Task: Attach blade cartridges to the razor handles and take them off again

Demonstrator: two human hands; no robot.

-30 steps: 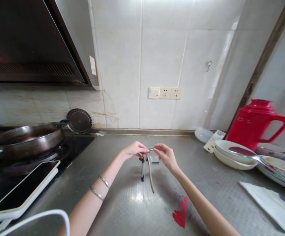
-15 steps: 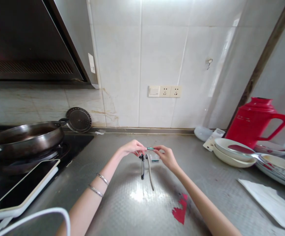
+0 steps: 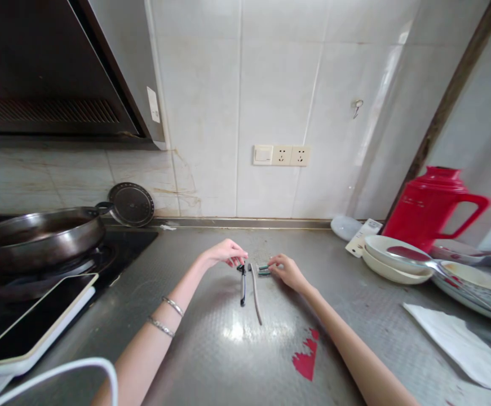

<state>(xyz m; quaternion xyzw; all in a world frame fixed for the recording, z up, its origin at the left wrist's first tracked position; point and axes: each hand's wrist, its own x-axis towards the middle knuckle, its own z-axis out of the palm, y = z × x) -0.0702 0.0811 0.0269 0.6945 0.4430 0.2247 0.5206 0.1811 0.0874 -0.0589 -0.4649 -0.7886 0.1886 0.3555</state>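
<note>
My right hand [image 3: 286,269] pinches one end of a small thin green piece [image 3: 263,267], low over the metal worktop. Just below it lies a second small green-edged piece [image 3: 264,274]; its kind is too small to make out. My left hand [image 3: 227,252], fingers bent and slightly apart, hovers at the top of a slim black and silver stick-like object [image 3: 242,287], with nothing visible in its grasp. Whether its fingertips touch the black end, I cannot tell. Between the hands, a thin grey rod or cord [image 3: 256,299] lies lengthwise, curving toward me.
A torn red patch [image 3: 305,358] marks the worktop. On the left are a phone [image 3: 38,318], a white cable [image 3: 80,363] and a pan [image 3: 38,234] on the stove. To the right stand stacked bowls [image 3: 393,268], a red flask [image 3: 427,208] and white paper [image 3: 452,338].
My right hand has lowered the green piece beside the other green-edged piece. My left hand has let go of its other end and drawn slightly away. The view has shifted a little.
</note>
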